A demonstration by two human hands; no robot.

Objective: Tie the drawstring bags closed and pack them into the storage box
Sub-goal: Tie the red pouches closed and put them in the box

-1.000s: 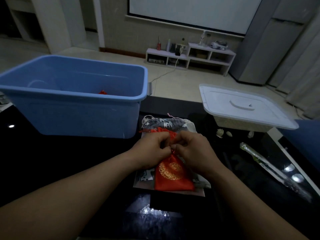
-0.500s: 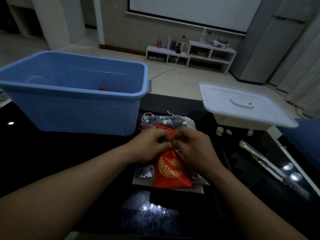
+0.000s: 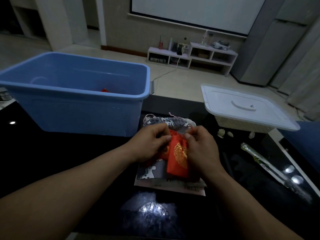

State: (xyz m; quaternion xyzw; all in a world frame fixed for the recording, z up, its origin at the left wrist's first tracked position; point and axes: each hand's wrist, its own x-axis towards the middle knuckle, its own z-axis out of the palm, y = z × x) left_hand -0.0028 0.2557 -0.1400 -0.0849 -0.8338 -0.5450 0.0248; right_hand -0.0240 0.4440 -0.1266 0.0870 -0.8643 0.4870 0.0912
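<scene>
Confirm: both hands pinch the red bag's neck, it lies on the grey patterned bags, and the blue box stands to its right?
No: in the head view the blue box stands to the left of the red bag, not its right. The rest holds: the left hand and right hand pinch its neck, and it lies on the grey patterned bags.

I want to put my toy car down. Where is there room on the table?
The table is bare in front of the blue box, left of the left hand. A dark strip lies free between the grey bags and the long wrapped stick. The middle is crowded: the left hand and right hand pinch the red bag there.
</scene>
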